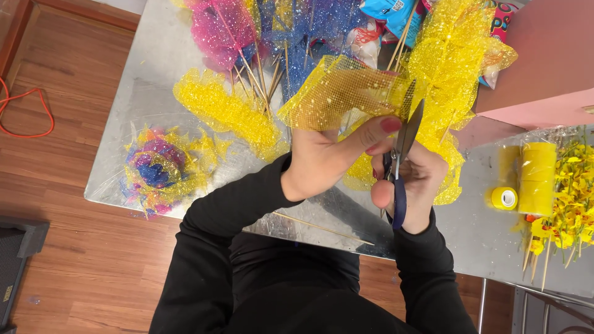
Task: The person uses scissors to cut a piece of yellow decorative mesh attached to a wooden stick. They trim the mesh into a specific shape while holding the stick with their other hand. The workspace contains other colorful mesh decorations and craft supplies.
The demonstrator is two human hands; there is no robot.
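My left hand [325, 158] pinches a folded piece of yellow glitter mesh [337, 93] above the metal table [142, 80]. My right hand [417, 182] grips dark-handled scissors [401, 148], whose blades are parted at the right edge of the mesh piece. Both arms wear black sleeves. A thin wooden skewer [325, 229] lies on the table under my left forearm.
Yellow, pink and blue mesh flowers on sticks [247, 68] cover the table's far side. A multicoloured mesh ball [158, 167] sits at the left edge. A yellow mesh roll [537, 179], a small tape roll [504, 198] and yellow artificial flowers [572, 204] stand right. A pink box [544, 55] is upper right.
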